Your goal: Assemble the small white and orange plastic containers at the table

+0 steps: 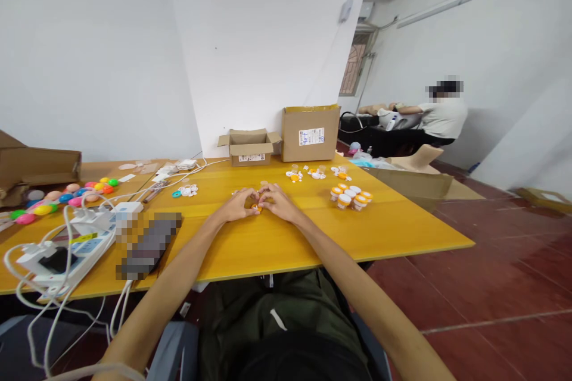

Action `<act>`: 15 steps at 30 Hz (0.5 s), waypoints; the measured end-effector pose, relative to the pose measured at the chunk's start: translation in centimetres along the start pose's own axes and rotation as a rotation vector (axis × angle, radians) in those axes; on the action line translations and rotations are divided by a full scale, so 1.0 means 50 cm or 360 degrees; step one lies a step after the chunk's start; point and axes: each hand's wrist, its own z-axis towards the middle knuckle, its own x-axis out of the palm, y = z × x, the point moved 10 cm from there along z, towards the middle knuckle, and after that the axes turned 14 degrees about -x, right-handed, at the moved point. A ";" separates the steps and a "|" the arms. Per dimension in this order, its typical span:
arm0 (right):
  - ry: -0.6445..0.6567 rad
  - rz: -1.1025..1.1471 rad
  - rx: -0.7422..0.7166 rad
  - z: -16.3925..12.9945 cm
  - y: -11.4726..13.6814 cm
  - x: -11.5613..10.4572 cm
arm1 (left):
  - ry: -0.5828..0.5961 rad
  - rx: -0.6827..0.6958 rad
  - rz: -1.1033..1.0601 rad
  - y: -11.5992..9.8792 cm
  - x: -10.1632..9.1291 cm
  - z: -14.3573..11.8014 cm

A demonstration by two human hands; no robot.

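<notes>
My left hand (pixel 240 205) and my right hand (pixel 277 202) meet over the middle of the table, fingers curled inward and thumbs close together. Between the thumbs and fingertips they grip a small orange cap (pixel 257 208), largely hidden by the fingers. Just behind the hands, a small clear piece (pixel 264 183) lies on the wood. To the right of my right hand stands a cluster of small clear jars (pixel 351 197) with white and orange lids. Farther back, small heaps of loose orange, white and clear parts (pixel 294 174) are spread out.
On the yellow wooden table (pixel 384 229) stand an open carton (pixel 251 149) and a taller box (pixel 310 134). White rings (pixel 190 190), coloured balls (pixel 67 197), a phone (pixel 152 245) and a power strip (pixel 84 250) with tangled cables lie left. A person (pixel 444 116) sits far right.
</notes>
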 end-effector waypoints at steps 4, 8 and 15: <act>0.0047 -0.0004 -0.0018 -0.001 0.001 0.005 | 0.0000 -0.0020 -0.0022 0.005 0.000 0.001; 0.0064 -0.0007 -0.0016 -0.001 0.002 0.006 | 0.0004 -0.0032 -0.0053 0.006 -0.002 0.001; 0.0058 -0.0006 -0.0007 -0.002 0.007 0.004 | 0.0030 -0.0021 -0.0101 0.005 -0.003 0.002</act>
